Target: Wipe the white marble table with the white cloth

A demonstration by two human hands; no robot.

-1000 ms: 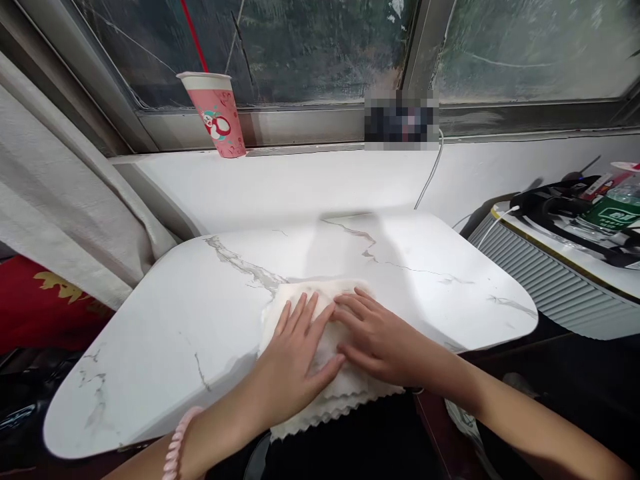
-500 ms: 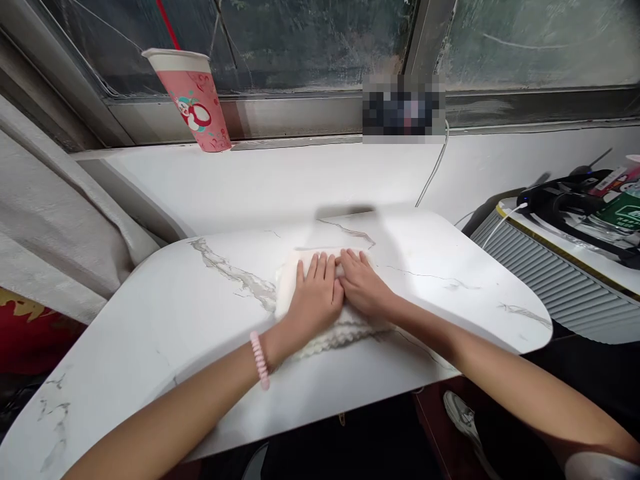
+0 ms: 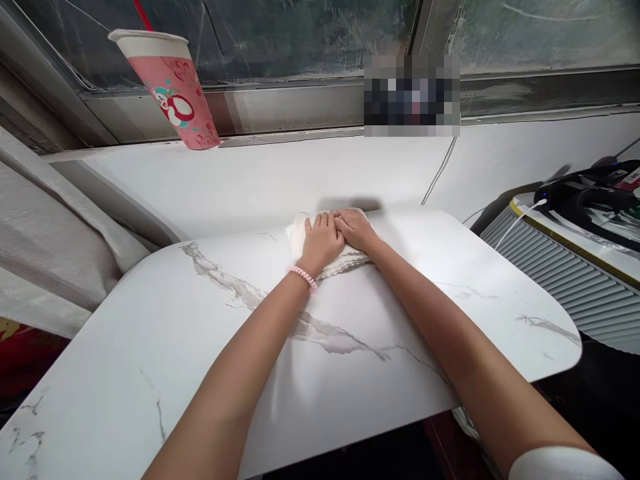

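A folded cream-white cloth (image 3: 345, 263) with a scalloped edge lies on the white marble-patterned table (image 3: 200, 347), close to its far edge. My left hand (image 3: 323, 239) presses flat on the cloth with fingers stretched forward; a pink coiled band (image 3: 303, 276) circles that wrist. Beside it, touching its thumb side, my right hand (image 3: 356, 230) rests on the cloth too, fingers lying over it and slightly bent. The cloth's middle is hidden beneath both hands.
A pink paper cup (image 3: 175, 100) with a red straw stands on the window ledge. Right of it is a blurred-out object (image 3: 411, 97) near a hanging cable (image 3: 440, 170). A grey curtain (image 3: 45, 220) hangs at left; a ribbed cabinet (image 3: 590, 267) with cables on top stands right.
Both hands and the cloth have slid forward across the table, toward the wall. My arms are stretched further out, and the view has shifted slightly.
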